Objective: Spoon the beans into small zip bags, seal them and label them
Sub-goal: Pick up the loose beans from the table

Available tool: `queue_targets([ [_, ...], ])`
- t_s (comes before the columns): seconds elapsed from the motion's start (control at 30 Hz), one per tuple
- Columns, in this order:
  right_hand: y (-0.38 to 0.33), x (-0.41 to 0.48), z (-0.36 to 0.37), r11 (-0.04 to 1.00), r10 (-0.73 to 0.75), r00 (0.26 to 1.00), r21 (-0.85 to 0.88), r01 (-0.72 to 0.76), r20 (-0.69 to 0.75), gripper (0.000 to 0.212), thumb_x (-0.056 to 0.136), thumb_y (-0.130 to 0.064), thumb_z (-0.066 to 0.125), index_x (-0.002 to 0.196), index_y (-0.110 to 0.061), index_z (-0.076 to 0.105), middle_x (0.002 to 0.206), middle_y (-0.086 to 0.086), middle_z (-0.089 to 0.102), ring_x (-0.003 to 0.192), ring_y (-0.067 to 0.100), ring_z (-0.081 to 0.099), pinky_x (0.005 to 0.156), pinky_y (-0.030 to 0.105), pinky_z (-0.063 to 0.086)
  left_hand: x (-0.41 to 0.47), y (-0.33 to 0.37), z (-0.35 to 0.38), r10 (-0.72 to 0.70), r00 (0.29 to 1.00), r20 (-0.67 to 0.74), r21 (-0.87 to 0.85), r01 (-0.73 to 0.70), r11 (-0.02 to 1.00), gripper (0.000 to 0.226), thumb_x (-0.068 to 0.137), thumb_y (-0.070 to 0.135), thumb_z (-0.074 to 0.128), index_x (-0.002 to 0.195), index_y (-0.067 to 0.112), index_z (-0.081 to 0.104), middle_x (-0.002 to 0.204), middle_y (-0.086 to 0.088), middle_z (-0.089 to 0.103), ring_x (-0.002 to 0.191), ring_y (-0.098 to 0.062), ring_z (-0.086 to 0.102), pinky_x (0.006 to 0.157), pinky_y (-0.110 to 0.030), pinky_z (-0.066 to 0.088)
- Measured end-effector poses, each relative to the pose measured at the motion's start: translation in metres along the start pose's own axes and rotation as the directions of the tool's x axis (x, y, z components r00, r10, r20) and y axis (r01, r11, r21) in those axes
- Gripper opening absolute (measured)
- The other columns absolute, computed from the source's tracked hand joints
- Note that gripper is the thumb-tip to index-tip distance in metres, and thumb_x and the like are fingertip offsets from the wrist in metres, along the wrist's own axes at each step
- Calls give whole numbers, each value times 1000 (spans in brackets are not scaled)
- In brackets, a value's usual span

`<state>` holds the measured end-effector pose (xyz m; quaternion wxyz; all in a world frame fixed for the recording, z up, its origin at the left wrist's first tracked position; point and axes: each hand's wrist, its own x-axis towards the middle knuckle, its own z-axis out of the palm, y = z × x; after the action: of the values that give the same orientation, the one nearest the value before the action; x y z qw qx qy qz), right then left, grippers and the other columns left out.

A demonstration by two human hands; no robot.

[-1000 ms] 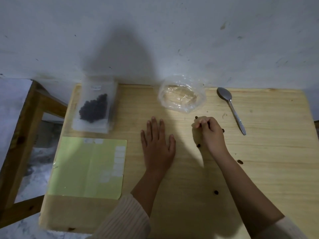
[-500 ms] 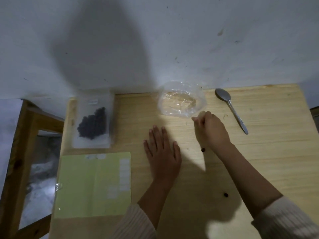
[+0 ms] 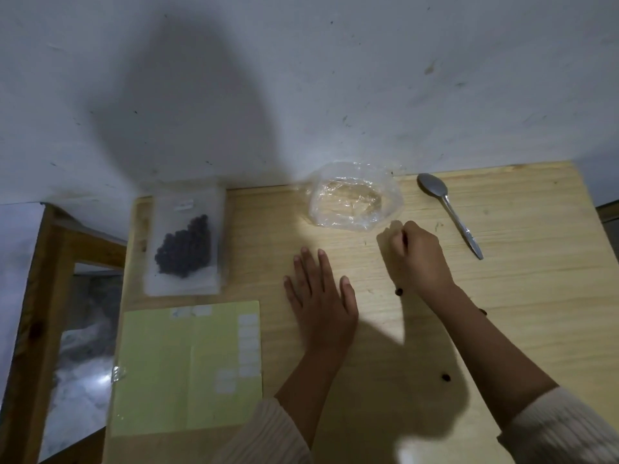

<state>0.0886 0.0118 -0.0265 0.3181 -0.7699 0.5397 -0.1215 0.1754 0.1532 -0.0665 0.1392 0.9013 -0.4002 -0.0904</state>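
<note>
Left hand [image 3: 318, 299]: flat on the table [image 3: 522, 296], palm down, fingers [image 3: 306, 262] spread and released, pointing toward 12 o'clock; grasping nothing.
Right hand [image 3: 418, 256]: loosely clenched, knuckles up, fingertips pinched together at the near edge of the clear bag; cannot tell whether a bean sits in the pinch.
Clear bag [image 3: 355, 202]: crumpled and open, at 12 o'clock from the left hand, against the far edge of the table; looks empty, only wood showing through.
Spoon [image 3: 449, 212]: lying flat at 2 o'clock from the right hand, apart from it; long axis running from 11 to 5 o'clock, bowl toward the wall, handle tip toward the person.
Zip bag [image 3: 186, 239]: flat at 10 o'clock from the left hand, well apart; long axis toward 12 o'clock, a dark heap of beans [image 3: 184, 252] in its lower half, a small white label near the top.
Loose beans: one [image 3: 399, 291] just beside the right wrist at 7 o'clock, one [image 3: 445, 377] nearer the person, under the right forearm.
Label sheet [image 3: 187, 366]: pale green, at 7 o'clock from the left hand, white stickers along its right side and top edge.
Sleeves: cream ribbed knit on both forearms.
</note>
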Motion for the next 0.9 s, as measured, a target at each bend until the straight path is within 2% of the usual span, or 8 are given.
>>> queue_targets([
  [0.1,0,-18,-8,950,150,988,281,-139,-20,27,95,-13,41,69,-7,42,60,2,41,57,13,38,54,28,32,0,0,0,-2,1000,12,0,2,1000,61,92,39,34,146,11,29,154,-13,24,142,-29,20,114,-52,17],
  [0.2,1,-35,-11,788,335,941,531,-310,51,28,95,-12,38,67,-11,42,63,3,40,59,13,38,55,27,33,2,0,0,1,1000,1,4,-1,1000,61,91,39,34,145,11,31,153,-13,26,142,-29,22,113,-52,17],
  [0.37,5,-44,-33,136,430,830,884,-448,354,30,92,-4,30,70,-7,50,62,6,46,50,13,42,44,20,33,2,0,-1,18,1000,5,27,-18,999,62,91,40,29,144,9,31,153,-15,26,141,-31,23,112,-52,15],
  [0.43,13,-42,-44,71,432,813,884,-462,390,30,93,-9,33,69,-7,51,63,5,47,45,10,43,40,19,32,2,1,-2,14,1000,7,34,-15,999,62,91,41,28,144,9,33,152,-15,27,141,-31,23,112,-52,15],
  [0.57,34,-38,-62,473,483,842,737,-484,243,38,95,-25,44,58,-16,47,53,-1,42,44,10,34,44,22,26,2,2,-1,-6,1000,10,36,6,999,63,91,43,25,145,11,31,153,-14,25,143,-30,20,113,-49,12],
  [0.67,45,-36,-65,802,339,940,511,-309,36,43,95,-32,49,59,-6,47,55,3,40,49,13,34,45,19,28,2,2,-2,-18,1000,0,40,18,999,64,91,45,22,145,11,31,153,-14,24,143,-29,20,114,-47,12],
  [0.73,49,-35,-65,903,245,969,371,-216,-32,43,94,-30,51,68,4,54,60,10,51,55,18,43,45,18,30,0,6,-2,-37,999,-11,27,38,999,64,92,45,20,145,11,30,154,-13,24,143,-29,20,114,-45,12],
  [0.9,58,-31,-61,989,73,997,130,-72,-5,16,89,-30,60,88,-15,57,61,-11,47,61,13,48,62,26,35,-17,31,5,-128,992,-12,-2,128,992,61,92,40,22,145,9,30,153,-14,24,142,-30,21,114,-44,15],
])
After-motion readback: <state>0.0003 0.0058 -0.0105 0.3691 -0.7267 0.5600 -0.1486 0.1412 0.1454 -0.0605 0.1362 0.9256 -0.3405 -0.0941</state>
